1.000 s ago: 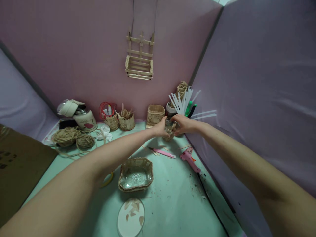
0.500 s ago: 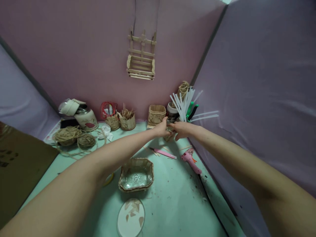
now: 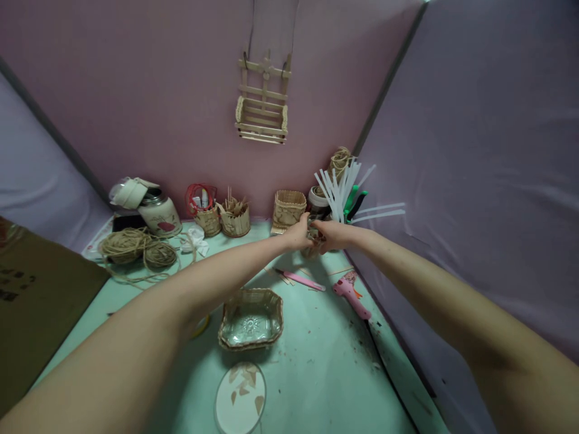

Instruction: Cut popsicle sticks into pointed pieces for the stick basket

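Note:
Both arms stretch to the far side of the table. My left hand (image 3: 298,234) and my right hand (image 3: 331,235) are closed around opposite sides of a small brownish container (image 3: 312,249), which looks partly clear. The fingers cover most of it, so its exact kind is hidden. Just behind my left hand stands a square woven-edged box (image 3: 289,207). White strips (image 3: 337,190) fan out of a holder behind my right hand. On the near side of the hands lie pink tweezers (image 3: 301,279) and a pink hot glue gun (image 3: 351,295).
Nearer me sit a clear glass dish with a braided rim (image 3: 251,328) and a white oval plate with brown pieces (image 3: 240,398). Twine balls (image 3: 124,245), an open jar (image 3: 159,214) and a stick-filled cup (image 3: 235,222) stand left. A cardboard box (image 3: 45,301) borders the left edge.
The view has shifted slightly. Both hands stay around the small container in nearly the same place, with the fingers a little moved. The other things have not moved.

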`<state>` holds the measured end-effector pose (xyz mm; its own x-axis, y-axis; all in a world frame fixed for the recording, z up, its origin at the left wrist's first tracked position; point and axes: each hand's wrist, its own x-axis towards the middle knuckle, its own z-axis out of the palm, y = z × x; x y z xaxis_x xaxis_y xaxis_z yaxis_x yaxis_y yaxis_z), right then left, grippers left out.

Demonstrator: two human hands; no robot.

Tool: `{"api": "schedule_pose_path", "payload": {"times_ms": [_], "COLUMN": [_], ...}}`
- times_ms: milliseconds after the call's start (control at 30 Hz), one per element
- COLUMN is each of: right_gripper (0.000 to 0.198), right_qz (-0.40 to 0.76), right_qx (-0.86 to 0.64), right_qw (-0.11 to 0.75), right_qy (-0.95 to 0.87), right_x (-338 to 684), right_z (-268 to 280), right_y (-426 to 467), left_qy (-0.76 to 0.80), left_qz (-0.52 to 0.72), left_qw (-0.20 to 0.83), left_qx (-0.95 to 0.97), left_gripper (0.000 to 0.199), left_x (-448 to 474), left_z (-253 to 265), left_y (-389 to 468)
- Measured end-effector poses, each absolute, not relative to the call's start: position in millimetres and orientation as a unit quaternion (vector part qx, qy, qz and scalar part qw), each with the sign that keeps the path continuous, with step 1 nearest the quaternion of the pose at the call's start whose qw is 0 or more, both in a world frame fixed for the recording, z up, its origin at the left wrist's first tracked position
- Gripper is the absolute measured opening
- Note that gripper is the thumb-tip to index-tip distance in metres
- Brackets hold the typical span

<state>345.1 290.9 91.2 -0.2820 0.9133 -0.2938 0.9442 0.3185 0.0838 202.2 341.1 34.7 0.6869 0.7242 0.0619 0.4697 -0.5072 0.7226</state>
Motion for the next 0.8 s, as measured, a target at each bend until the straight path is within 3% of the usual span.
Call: {"api": "schedule_pose_path", "payload": {"times_ms": [467, 800], "right_gripper": [0.030, 0.026], "right_qz": [-0.135, -0.195], "right_qx": [0.566, 0.525], "right_qw": [0.106, 0.053], "right_qy": [0.807, 0.827], "right_x": [344.4, 360.4], "right_z": [81.4, 85.2], "right_y": [299.2, 302.4], "left_qy": [0.380, 0.364], "left_qz": [0.164, 0.223], "left_qw": [0.330, 0.381], "left_qx": [0.848, 0.820], "left_gripper": [0.104, 0.104], "left_x": [203.7, 203.8], "left_z": [40.4, 29.5], "left_y": [337.7, 341.3]}}
